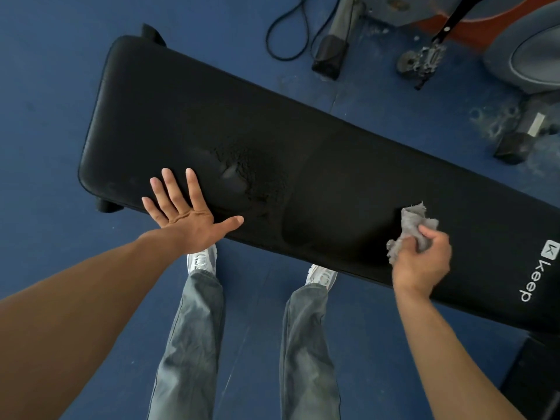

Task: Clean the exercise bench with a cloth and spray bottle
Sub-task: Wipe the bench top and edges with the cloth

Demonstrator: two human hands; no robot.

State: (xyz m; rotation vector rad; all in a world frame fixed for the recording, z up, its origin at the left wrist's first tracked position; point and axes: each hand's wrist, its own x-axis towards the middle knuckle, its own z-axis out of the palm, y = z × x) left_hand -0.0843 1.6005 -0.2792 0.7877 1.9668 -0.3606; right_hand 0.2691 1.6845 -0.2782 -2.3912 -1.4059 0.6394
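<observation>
Bench, black and padded, lies slantwise across the blue floor, beneath both hands. Left hand is at its near edge, fingers straight and spread wide, holding nothing; a rough speckled patch lies just beyond the thumb. Right hand curls its fingers round a bunched grey cloth, which sticks out past the fingertips onto the padding.

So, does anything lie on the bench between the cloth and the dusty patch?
Nothing visible. Only bare black padding of the bench separates the cloth, held by the right hand, from the dusty patch. The open left hand is beyond the patch.
</observation>
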